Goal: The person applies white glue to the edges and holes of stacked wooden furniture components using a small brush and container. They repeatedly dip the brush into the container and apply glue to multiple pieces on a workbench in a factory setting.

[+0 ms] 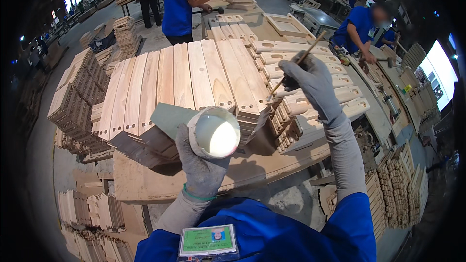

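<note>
My left hand [206, 172], in a grey glove, is closed round a round cup [213, 132] of white liquid, its mouth facing up. A grey-green, flat-looking piece [171, 120] sticks out to the left behind the cup; whether it belongs to the cup I cannot tell. My gloved right hand [310, 80] pinches a thin wooden stick [303, 58], slanting down to the left. Its lower tip is close to the right end of the stacked pale wooden boards [189, 75], which have round holes near their ends. Whether the tip touches wood is unclear.
Slotted wooden pieces [306, 80] lie stacked right of the boards on the worktable [145, 184]. More wood piles stand on the floor at left [77, 102] and lower right [400, 184]. Co-workers in blue stand across the table [177, 5] and at the right [352, 29].
</note>
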`<state>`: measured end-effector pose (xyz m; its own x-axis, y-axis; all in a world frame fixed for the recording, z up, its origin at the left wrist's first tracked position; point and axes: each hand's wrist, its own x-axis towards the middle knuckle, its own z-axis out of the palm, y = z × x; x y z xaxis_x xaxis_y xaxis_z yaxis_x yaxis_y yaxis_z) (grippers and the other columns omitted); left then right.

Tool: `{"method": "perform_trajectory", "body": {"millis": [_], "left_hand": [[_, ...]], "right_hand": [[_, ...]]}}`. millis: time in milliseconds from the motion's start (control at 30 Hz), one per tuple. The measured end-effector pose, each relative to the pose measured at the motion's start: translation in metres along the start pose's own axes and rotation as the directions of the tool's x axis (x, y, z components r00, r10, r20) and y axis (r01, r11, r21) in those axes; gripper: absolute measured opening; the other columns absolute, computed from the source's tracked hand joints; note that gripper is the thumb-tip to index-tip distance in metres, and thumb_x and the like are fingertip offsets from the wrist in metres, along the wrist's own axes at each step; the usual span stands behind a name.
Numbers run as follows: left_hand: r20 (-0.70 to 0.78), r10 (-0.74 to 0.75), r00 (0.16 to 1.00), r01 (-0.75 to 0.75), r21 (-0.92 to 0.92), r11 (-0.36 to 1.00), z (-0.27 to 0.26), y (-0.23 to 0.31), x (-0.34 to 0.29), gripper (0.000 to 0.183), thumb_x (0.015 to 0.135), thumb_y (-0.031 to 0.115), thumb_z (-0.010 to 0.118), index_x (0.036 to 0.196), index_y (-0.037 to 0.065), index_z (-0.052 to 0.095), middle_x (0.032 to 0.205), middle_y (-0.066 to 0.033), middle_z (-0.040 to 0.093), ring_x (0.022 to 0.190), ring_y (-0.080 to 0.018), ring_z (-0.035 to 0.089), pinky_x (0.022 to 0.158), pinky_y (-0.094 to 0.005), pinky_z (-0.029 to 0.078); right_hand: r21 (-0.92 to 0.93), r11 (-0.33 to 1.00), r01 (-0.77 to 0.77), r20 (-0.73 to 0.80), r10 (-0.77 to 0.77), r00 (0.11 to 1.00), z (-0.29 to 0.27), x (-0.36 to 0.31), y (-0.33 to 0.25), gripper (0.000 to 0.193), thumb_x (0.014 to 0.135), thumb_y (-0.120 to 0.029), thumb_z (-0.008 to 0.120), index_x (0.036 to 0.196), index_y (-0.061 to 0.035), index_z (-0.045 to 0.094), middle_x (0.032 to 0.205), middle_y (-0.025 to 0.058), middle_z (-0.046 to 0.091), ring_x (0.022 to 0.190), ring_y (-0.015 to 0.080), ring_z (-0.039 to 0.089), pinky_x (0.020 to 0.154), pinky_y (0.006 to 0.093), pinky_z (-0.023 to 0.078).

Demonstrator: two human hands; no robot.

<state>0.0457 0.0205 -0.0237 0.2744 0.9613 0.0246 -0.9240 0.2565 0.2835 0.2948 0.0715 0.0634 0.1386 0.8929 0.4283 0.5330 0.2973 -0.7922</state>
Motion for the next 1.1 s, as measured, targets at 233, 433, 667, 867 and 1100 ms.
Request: {"method": "perform_trajectory", "body": {"millis": [233,433,667,867,1100], "left_hand": [[-0.088,0.092,0.992,-0.087,0.061,0.994,-0.003,0.008,-0.002,0.053,0.093,0.051,0.039,0.126,0.01,0.046,0.124,-0.0104,0.052,0.117,-0.0264,0.05,0.097,-0.0473,0.045],[-0.079,0.1,0.992,-0.109,-0.108,0.988,-0.011,0.01,-0.007,0.057,0.09,0.04,0.053,0.134,0.011,0.032,0.129,-0.0104,0.046,0.117,-0.0292,0.05,0.094,-0.046,0.048],[-0.079,0.053,0.995,-0.06,-0.081,0.995,-0.01,0.016,-0.005,0.08,0.078,0.006,0.07,0.138,0.015,0.017,0.133,-0.0121,0.039,0.119,-0.028,0.047,0.093,-0.043,0.05],[-0.035,-0.014,0.999,0.006,-0.203,0.979,-0.014,0.017,-0.004,0.056,0.091,0.022,0.056,0.136,0.02,0.023,0.133,-0.0124,0.038,0.12,-0.0287,0.045,0.094,-0.0464,0.049],[-0.104,0.064,0.993,-0.061,0.027,0.998,-0.006,0.014,-0.003,0.049,0.092,0.045,0.047,0.13,0.015,0.04,0.128,-0.0122,0.046,0.118,-0.0284,0.048,0.093,-0.0493,0.048]], "right_hand": [[-0.109,0.989,-0.103,0.059,0.11,0.992,0.025,0.005,-0.001,0.035,0.081,-0.034,0.068,0.083,0.0002,0.062,0.065,0.004,0.058,0.059,0.01,0.055,0.056,0.025,0.045],[-0.258,0.965,0.052,0.029,-0.046,0.999,0.006,0.012,-0.004,0.04,0.08,-0.04,0.063,0.082,-0.0001,0.062,0.061,0.0116,0.057,0.057,0.0239,0.057,0.056,0.0335,0.044],[-0.329,0.941,0.075,0.131,-0.033,0.991,0.015,0.008,0.007,0.033,0.081,-0.032,0.064,0.082,0.0008,0.06,0.062,0.0041,0.058,0.058,0.0101,0.054,0.055,0.0257,0.044],[-0.313,0.945,0.099,0.131,-0.061,0.99,0.014,0.004,-0.007,0.032,0.083,-0.033,0.062,0.085,-0.001,0.061,0.069,0.0123,0.058,0.063,0.0243,0.057,0.058,0.0341,0.044],[-0.235,0.972,0.016,0.152,0.02,0.988,0.022,0.003,-0.011,0.032,0.082,-0.031,0.063,0.082,0.001,0.06,0.064,0.0065,0.058,0.059,0.0121,0.056,0.056,0.0272,0.045]]}}
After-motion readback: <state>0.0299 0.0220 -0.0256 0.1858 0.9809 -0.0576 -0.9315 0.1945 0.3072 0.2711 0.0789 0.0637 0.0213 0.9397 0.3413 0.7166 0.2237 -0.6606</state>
